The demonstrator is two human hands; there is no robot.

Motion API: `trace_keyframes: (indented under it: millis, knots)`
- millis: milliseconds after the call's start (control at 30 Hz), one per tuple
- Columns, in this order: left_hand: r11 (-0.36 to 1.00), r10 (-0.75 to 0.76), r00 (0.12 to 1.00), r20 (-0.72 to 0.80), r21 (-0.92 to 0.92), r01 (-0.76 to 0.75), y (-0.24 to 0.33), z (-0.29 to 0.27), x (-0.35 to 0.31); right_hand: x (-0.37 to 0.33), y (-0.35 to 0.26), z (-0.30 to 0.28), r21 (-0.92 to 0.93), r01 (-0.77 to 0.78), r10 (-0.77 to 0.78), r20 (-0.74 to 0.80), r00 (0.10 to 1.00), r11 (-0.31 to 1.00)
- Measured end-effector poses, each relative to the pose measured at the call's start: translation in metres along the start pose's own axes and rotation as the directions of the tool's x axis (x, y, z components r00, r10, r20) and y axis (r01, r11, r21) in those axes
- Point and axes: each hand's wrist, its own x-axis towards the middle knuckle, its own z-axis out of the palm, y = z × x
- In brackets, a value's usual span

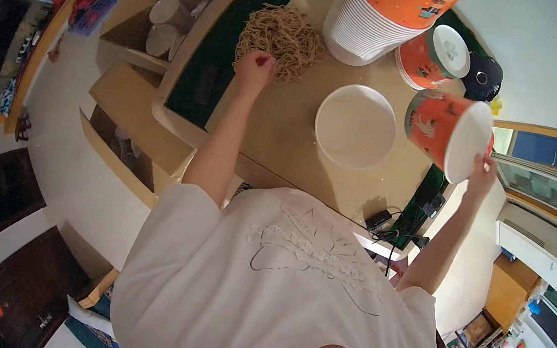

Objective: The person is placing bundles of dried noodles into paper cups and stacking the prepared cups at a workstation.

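My right hand (481, 174) grips the rim of an orange paper bucket (433, 120), which is tipped on its side in the air with its white mouth turned right. At the near edge of a pile of brown crinkled paper strands (285, 42), my left hand (255, 71) has its fingers curled closed. What they hold, if anything, is hidden. Between my hands a white round tub (355, 126) stands on the table with its mouth up. A tall stack of nested orange-and-white paper buckets (375, 25) rises behind it.
Beyond the held bucket lie more orange buckets (434, 57) and a round black object (482, 78). A black adapter with tangled cables (391, 225) sits at the table's near right corner. Cardboard boxes (136, 131), one full of white cups (173, 12), stand left of the table (283, 139).
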Motion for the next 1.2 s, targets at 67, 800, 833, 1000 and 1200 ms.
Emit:
trace_keyframes:
  millis: [67, 800, 833, 1000, 1200]
  knots:
    - [0.996, 0.03, 1.0, 0.009, -0.087, -0.029, 0.008, -0.014, 0.005, -0.004, 0.043, 0.012, -0.042, 0.056, -0.055, 0.019, 0.998, 0.998]
    - [0.434, 0.808, 0.517, -0.282, -0.307, -0.847, 0.278, -0.206, -0.085, -0.084, -0.17, 0.003, 0.444, 0.436, -0.45, -0.082, 0.889, 0.783]
    - [0.422, 0.839, 0.521, -0.156, -0.418, -0.805, 0.271, -0.205, -0.09, -0.103, -0.198, 0.003, 0.515, 0.438, -0.48, -0.057, 0.875, 0.737]
    - [0.519, 0.855, 0.377, 0.357, -0.579, -0.629, 0.24, -0.159, -0.141, -0.178, -0.256, 0.033, 0.837, 0.187, -0.766, 0.351, 0.539, 0.515]
    - [0.749, 0.646, 0.691, 0.325, -0.444, -0.491, 0.174, -0.109, -0.166, -0.213, -0.208, 0.058, 0.651, -0.121, -0.397, 0.588, 0.704, 0.749]
